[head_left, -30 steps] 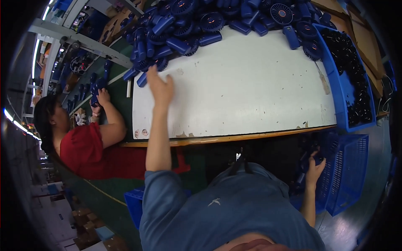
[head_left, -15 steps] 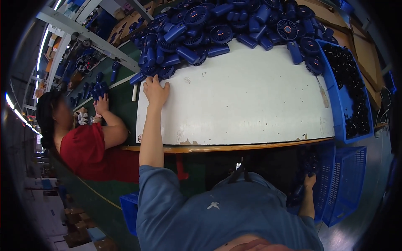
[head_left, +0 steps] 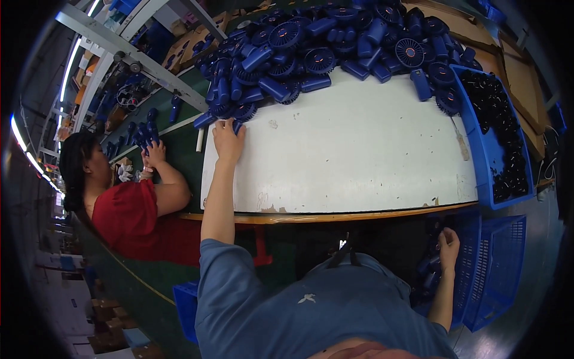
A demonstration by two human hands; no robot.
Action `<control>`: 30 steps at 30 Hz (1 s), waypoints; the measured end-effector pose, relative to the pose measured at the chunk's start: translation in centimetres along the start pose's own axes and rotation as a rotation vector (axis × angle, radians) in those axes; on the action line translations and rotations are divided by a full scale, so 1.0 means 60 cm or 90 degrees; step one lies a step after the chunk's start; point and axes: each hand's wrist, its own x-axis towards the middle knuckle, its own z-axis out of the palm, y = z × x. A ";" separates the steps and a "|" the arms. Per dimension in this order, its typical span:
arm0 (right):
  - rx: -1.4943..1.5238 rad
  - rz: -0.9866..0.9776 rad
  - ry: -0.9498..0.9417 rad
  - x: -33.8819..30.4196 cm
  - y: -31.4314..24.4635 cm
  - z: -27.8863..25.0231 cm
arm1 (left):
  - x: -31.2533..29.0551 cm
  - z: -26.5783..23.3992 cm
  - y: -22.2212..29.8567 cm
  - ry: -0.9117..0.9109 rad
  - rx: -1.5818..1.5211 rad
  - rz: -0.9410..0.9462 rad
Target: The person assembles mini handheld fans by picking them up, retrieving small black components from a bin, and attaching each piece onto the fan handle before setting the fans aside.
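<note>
Blue plastic handheld fans [head_left: 335,54] lie heaped along the white worktop's [head_left: 359,155] far edge. Left hand [head_left: 229,140] rests flat, fingers spread, touching the nearest fan's handle; curling around one handle alone would lift it cleanly. Right hand [head_left: 448,242] reaches into the blue slatted crate [head_left: 502,269] below, grip unclear. Beside, a blue bin of black parts [head_left: 499,131]; a red-shirted co-worker [head_left: 131,209] sits left.

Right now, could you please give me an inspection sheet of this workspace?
Surface: white worktop, scuffed, with a worn wooden front edge.
Job's things: heap of dark blue plastic handheld fans along the far side.
Clutter: blue plastic bin of black parts; blue slotted crates beside the bench.
Hands: left hand at the heap's edge; right hand reaching into a crate.
Cables: nothing seen.
Surroundings: co-worker in red, metal shelving.
</note>
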 end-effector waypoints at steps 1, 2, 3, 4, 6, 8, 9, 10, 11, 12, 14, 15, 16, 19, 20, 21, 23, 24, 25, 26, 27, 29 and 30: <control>0.002 -0.001 -0.001 -0.008 -0.042 0.004 | -0.004 -0.004 -0.001 0.002 0.002 0.000; 0.054 0.016 -0.037 -0.019 -0.093 0.008 | -0.010 -0.007 -0.001 -0.035 -0.004 -0.004; 0.107 0.033 -0.072 -0.032 -0.136 0.015 | -0.017 -0.010 0.001 -0.072 -0.011 -0.008; 0.108 0.034 -0.071 -0.045 -0.166 0.023 | -0.024 -0.020 0.010 -0.091 -0.029 0.011; 0.171 -0.048 -0.111 -0.069 -0.220 0.042 | -0.048 -0.038 0.033 -0.135 -0.100 0.011; 0.171 -0.093 -0.159 -0.083 -0.261 0.062 | -0.082 -0.055 0.064 -0.155 -0.170 0.018; 0.157 -0.117 -0.187 -0.089 -0.282 0.073 | -0.098 -0.060 0.077 -0.162 -0.186 0.037; 0.169 -0.127 -0.217 -0.093 -0.299 0.087 | -0.110 -0.069 0.091 -0.192 -0.222 0.030; 0.194 -0.135 -0.258 -0.098 -0.313 0.104 | -0.126 -0.080 0.106 -0.211 -0.264 -0.014; 0.218 -0.142 -0.295 -0.103 -0.327 0.122 | -0.140 -0.092 0.127 -0.232 -0.308 -0.055; 0.225 -0.166 -0.376 -0.114 -0.355 0.161 | -0.177 -0.106 0.151 -0.322 -0.531 -0.154; 0.224 -0.173 -0.415 -0.118 -0.364 0.183 | -0.198 -0.123 0.195 -0.341 -0.700 -0.230; 0.200 -0.187 -0.469 -0.123 -0.373 0.205 | -0.231 -0.121 0.214 -0.340 -0.764 -0.232; 0.294 -0.151 -0.571 -0.152 -0.408 0.257 | -0.323 -0.142 0.319 -0.371 -0.930 -0.293; 0.333 -0.151 -0.553 -0.163 -0.410 0.273 | -0.351 -0.149 0.350 -0.372 -1.038 -0.318; 0.370 -0.150 -0.537 -0.175 -0.413 0.285 | -0.375 -0.147 0.373 -0.325 -1.102 -0.316; 0.266 -0.166 -0.491 -0.176 -0.420 0.282 | -0.382 -0.144 0.382 -0.235 -1.176 -0.318; 0.205 -0.196 -0.484 -0.171 -0.410 0.283 | -0.370 -0.150 0.380 -0.242 -1.176 -0.367; 0.144 -0.225 -0.475 -0.168 -0.404 0.281 | -0.363 -0.132 0.372 -0.214 -1.130 -0.330; 0.042 -0.199 -0.494 -0.171 -0.423 0.266 | -0.346 -0.128 0.369 -0.255 -1.137 -0.368; 0.031 -0.252 -0.476 -0.177 -0.427 0.265 | -0.334 -0.124 0.371 -0.301 -1.143 -0.404; -0.010 -0.397 -0.404 -0.180 -0.434 0.266 | -0.324 -0.107 0.388 -0.364 -1.176 -0.541; -0.064 -0.569 -0.393 -0.164 -0.444 0.263 | -0.312 -0.112 0.390 -0.441 -1.195 -0.602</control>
